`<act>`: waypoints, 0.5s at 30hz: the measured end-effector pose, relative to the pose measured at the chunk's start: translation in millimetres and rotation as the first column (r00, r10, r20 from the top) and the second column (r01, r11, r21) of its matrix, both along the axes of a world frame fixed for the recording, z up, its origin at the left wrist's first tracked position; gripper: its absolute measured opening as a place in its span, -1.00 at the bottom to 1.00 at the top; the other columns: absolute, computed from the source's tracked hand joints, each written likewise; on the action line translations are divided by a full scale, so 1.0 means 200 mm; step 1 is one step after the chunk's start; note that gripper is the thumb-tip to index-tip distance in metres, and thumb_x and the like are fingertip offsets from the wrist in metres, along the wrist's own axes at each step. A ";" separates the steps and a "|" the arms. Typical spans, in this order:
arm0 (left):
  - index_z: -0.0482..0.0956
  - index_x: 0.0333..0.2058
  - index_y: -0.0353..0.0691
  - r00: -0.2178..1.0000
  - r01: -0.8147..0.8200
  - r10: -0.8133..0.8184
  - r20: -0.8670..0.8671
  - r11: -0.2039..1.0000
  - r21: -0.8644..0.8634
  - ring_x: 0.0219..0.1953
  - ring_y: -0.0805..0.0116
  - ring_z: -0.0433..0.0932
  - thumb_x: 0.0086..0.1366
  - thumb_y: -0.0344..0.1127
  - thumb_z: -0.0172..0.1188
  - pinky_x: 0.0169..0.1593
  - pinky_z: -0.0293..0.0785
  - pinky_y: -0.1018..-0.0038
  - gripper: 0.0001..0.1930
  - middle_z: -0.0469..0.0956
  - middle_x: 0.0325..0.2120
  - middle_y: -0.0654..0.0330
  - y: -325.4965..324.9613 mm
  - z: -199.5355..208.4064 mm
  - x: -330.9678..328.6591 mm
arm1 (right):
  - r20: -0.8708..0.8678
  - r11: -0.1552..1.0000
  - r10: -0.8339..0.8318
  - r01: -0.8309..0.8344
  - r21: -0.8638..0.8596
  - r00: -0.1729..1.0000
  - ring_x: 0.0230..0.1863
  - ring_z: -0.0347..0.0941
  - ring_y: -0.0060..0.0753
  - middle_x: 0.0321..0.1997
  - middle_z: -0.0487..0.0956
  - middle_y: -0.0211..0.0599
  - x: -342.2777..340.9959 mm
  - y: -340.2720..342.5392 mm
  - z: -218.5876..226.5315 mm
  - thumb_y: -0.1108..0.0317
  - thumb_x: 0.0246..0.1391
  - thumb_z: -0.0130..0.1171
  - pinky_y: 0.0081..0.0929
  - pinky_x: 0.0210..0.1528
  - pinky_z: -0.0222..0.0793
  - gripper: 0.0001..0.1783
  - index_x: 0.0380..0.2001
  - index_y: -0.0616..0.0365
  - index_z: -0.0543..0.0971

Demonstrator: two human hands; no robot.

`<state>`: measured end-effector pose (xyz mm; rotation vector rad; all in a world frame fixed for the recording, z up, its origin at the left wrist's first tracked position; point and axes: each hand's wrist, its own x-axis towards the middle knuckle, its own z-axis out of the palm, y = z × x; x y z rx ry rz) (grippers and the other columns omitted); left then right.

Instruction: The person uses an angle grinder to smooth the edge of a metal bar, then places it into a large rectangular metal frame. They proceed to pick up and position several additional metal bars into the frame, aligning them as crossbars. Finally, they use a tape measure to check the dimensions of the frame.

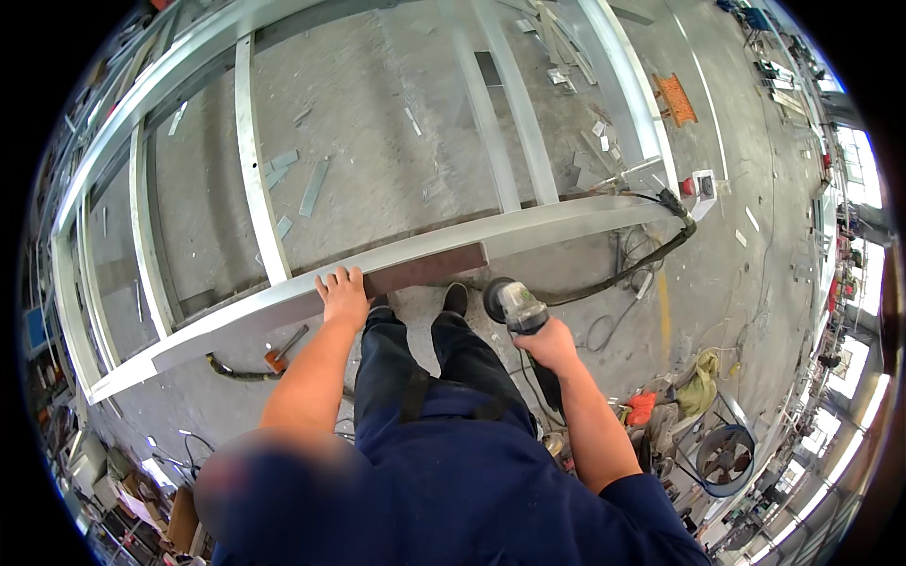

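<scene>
My right hand (549,345) is wrapped round an angle grinder (522,309). Its dark disc (494,300) points left, apart from the metal frame. My left hand (344,296) rests on the near beam (401,250) of that large silvery frame, fingers stretched over its top edge, the thumb hidden. Along the beam's near face runs a brown-red strip (429,268), right beside the left hand. Crossbars (253,160) join the near beam to the rest of the frame.
A thick dark cable (623,275) curves from the beam's right end toward the grinder. An orange-handled tool (275,361) lies on the floor at left. A round fan (725,459) stands lower right, near a green cloth (698,385). Metal offcuts (314,187) litter the floor inside the frame.
</scene>
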<state>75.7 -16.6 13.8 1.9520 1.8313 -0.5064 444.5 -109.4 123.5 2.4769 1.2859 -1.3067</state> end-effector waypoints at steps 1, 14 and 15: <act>0.28 0.11 -0.21 1.000 0.006 -0.006 -0.009 1.000 -0.014 0.21 -0.10 0.28 0.14 -0.10 0.40 0.41 -0.09 -0.20 -0.34 0.32 0.08 0.00 0.01 0.02 0.01 | 0.017 0.999 -0.044 0.044 -0.001 0.999 -0.17 0.61 0.14 -0.31 0.64 0.18 0.03 -0.05 0.01 0.11 -0.33 0.38 -0.14 -0.10 0.49 -0.50 -0.35 0.32 0.65; 0.51 0.01 -0.27 0.975 0.186 -0.177 0.135 0.981 -0.055 0.09 0.08 0.42 0.10 0.36 0.24 0.15 0.35 0.23 -0.22 0.49 -0.09 0.06 0.08 0.17 -0.27 | -0.030 0.909 -0.333 0.329 0.255 0.943 -0.41 0.53 -0.45 -0.47 0.63 -0.31 0.18 -0.22 0.22 0.33 -0.20 0.40 -0.38 -0.27 0.43 -0.68 -0.33 0.27 0.64; 0.51 0.03 -0.26 0.971 0.185 -0.180 0.161 0.983 -0.018 0.11 0.09 0.41 0.13 0.36 0.20 0.17 0.34 0.22 -0.23 0.49 -0.07 0.08 0.09 0.16 -0.28 | -0.030 0.904 -0.335 0.330 0.270 0.942 -0.42 0.53 -0.46 -0.47 0.62 -0.31 0.17 -0.21 0.24 0.33 -0.20 0.41 -0.38 -0.27 0.43 -0.68 -0.34 0.28 0.64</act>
